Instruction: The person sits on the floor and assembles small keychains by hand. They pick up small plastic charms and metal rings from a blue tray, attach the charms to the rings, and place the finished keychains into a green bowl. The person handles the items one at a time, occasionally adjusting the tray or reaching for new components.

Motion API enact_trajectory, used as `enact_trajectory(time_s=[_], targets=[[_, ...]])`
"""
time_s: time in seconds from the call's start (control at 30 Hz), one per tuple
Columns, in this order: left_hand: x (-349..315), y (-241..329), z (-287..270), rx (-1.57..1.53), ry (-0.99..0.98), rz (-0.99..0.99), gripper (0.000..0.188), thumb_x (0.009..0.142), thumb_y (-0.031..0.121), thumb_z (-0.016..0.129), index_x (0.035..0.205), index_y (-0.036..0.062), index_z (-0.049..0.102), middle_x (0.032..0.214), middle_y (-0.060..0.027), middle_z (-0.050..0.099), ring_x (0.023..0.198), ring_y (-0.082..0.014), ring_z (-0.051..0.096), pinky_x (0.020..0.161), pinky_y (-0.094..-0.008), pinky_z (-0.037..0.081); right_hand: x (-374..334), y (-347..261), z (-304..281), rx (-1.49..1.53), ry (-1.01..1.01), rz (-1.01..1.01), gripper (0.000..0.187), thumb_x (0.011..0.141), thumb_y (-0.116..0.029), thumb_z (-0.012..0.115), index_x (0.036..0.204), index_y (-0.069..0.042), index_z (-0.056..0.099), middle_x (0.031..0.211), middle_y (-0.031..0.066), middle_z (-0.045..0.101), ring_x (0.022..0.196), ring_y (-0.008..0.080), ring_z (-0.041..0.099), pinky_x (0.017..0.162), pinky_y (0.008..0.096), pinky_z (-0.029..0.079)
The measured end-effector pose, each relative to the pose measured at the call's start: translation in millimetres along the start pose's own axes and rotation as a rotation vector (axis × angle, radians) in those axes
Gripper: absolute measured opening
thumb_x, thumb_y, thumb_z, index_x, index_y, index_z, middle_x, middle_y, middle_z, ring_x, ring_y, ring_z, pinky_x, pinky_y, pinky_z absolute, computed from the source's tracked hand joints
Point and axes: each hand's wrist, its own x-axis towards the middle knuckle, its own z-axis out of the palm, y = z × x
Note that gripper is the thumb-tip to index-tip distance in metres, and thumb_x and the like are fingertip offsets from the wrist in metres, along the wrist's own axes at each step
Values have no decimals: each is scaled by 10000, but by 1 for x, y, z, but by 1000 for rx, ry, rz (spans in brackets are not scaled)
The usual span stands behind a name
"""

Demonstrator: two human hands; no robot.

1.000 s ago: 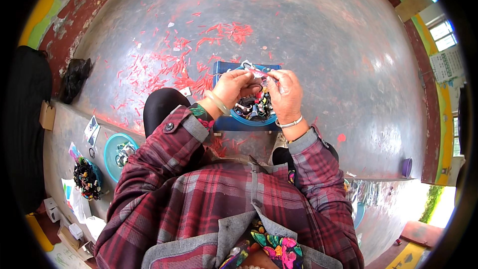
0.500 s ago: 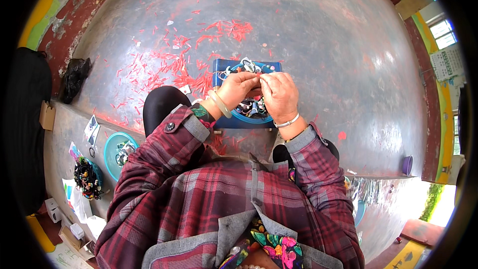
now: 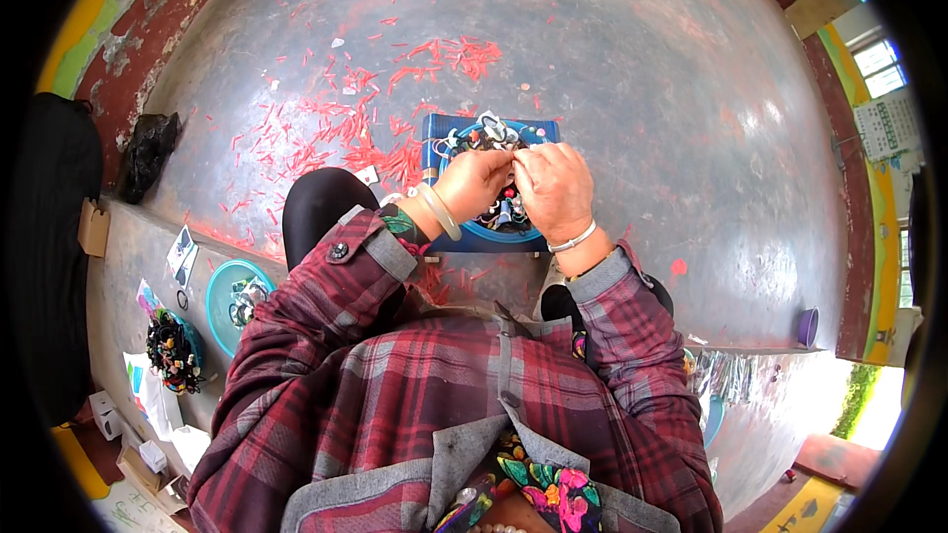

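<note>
My left hand [image 3: 474, 183] and my right hand [image 3: 556, 190] meet fingertip to fingertip over a blue round basin [image 3: 494, 234]. Both are closed in a pinch. Whatever sits between the fingertips is too small to name. Below them the basin holds a jumble of small dark, white and coloured pieces [image 3: 506, 212], among them a red bead-like one. My hands cover part of this heap. The basin rests on a dark blue stool or small table [image 3: 434, 128].
Red strips [image 3: 375, 143] litter the floor ahead and to the left. On my left stand a turquoise basin [image 3: 215, 301] with small items and a dark heap of hair-tie-like pieces [image 3: 174, 355]. A black plastic bag [image 3: 150, 153] lies by the wall. A purple bucket [image 3: 808, 328] stands far right.
My hands stay together over the basin, with the fingers shifted slightly. A red piece in the heap now shows between them.
</note>
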Motion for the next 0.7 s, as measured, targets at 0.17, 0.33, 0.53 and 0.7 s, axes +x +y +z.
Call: enact_trajectory(time_s=[0.17,0.33,0.53,0.7], targets=[[0,8,-2,164,27,137,173,797,7,508,955,-27,567,769,-218,585,724,-330,601,622,-358,464,-1,2,0,9,-15,-2,60,731,-124,599,720,-89,551,720,41,539,723,231,530,639,350,425],[-1,8,-2,180,33,169,87,799,29,512,858,-25,548,713,-211,557,684,-372,562,584,-382,442,-1,-1,2,11,-13,23,83,712,-107,607,696,-82,530,714,53,533,715,240,526,643,354,430],[-1,7,-3,227,-6,178,78,801,31,516,850,-24,541,698,-207,551,682,-373,562,580,-385,441,-3,2,4,24,-23,35,90,703,-101,611,687,-77,526,710,58,535,717,246,527,644,356,432],[-1,9,-2,188,35,186,82,803,37,515,856,-19,545,697,-202,555,678,-372,563,580,-385,441,-1,0,2,60,-15,44,87,694,-99,610,684,-77,527,714,59,540,717,248,527,645,359,432]])
